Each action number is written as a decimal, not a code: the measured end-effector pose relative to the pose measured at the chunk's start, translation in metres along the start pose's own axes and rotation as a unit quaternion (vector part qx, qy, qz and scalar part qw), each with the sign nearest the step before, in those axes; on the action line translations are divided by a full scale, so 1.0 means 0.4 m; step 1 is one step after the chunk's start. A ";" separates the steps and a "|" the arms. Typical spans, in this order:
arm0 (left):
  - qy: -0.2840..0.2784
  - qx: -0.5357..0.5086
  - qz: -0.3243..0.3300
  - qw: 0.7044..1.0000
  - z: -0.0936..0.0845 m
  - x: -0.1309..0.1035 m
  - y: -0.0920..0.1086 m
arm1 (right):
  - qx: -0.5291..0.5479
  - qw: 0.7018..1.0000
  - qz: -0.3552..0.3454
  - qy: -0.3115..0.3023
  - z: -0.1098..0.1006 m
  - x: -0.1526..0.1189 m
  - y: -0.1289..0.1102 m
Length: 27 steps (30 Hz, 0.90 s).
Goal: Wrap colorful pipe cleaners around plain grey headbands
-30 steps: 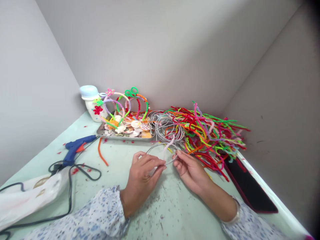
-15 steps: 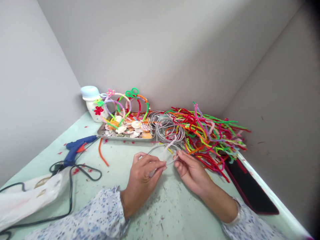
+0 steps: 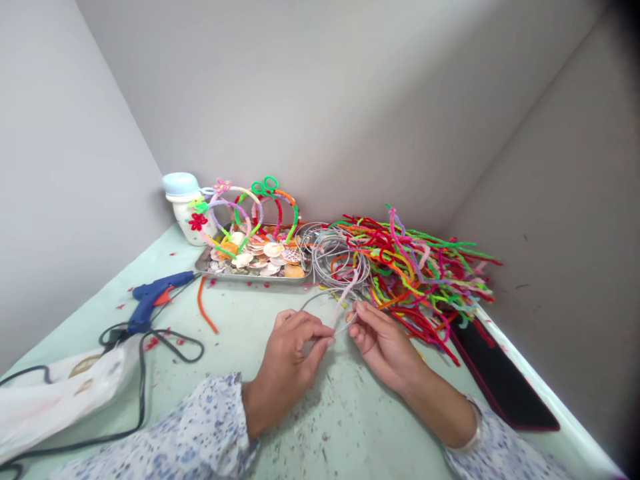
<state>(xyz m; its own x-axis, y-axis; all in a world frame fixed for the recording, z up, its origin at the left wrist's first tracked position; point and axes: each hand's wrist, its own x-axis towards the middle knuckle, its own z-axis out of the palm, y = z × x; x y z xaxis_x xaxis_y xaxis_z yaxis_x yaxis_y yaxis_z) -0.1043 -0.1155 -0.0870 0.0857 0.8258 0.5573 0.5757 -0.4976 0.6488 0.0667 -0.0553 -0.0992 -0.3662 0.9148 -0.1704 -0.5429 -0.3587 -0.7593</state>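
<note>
Stem (image 3: 343,299) of pale pink fuzz, now showing at greater length down to the fingertips of the left hand (image 3: 295,350), slanting away from them towards the coil (image 3: 316,264) of grey wire beyond both hands. By judgement, a fresh setting of the stem's near end against the wire hoop (image 3: 347,327), with no turn around it clearly visible. Pinched between left forefinger and thumb: that near end, seemingly; too small to tell about any wire caught in the same grip. Pinched between thumb and forefinger of the right hand (image 3: 385,343), other fingers curled in: the near right side of the hoop. Between the two hands, arching out past the fingertips: the hoop itself.

Compared with half a second ago, less foreshortened along the stem and steeper in slant; slightly lower at the left fingertips, with a rounder gap behind the pinch. Nearly unmoved on the right. Also unchanged: beyond the left hand, a tray (image 3: 250,277) of shells with finished-looking fuzzy hoops standing in it; to the left of that hand, a blue glue gun (image 3: 145,301); beyond the right hand, a heap of coloured stems (image 3: 420,267), with a black mat (image 3: 505,377) to that hand's right
</note>
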 end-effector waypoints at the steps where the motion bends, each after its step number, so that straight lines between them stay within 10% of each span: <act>1: -0.006 -0.003 -0.006 1.000 0.000 0.000 -0.001 | 0.008 1.000 0.001 -0.002 0.000 0.001 0.001; 27: -0.022 0.013 -0.050 0.998 0.001 0.001 0.003 | 0.010 1.000 0.002 0.008 0.003 -0.001 -0.003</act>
<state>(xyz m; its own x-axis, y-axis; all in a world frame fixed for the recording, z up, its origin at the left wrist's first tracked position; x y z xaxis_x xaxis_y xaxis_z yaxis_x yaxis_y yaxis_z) -0.1035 -0.1157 -0.0862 0.0627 0.8820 0.4670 0.6043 -0.4060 0.6855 0.0665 -0.0556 -0.0975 -0.3566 0.9160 -0.1837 -0.5558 -0.3661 -0.7464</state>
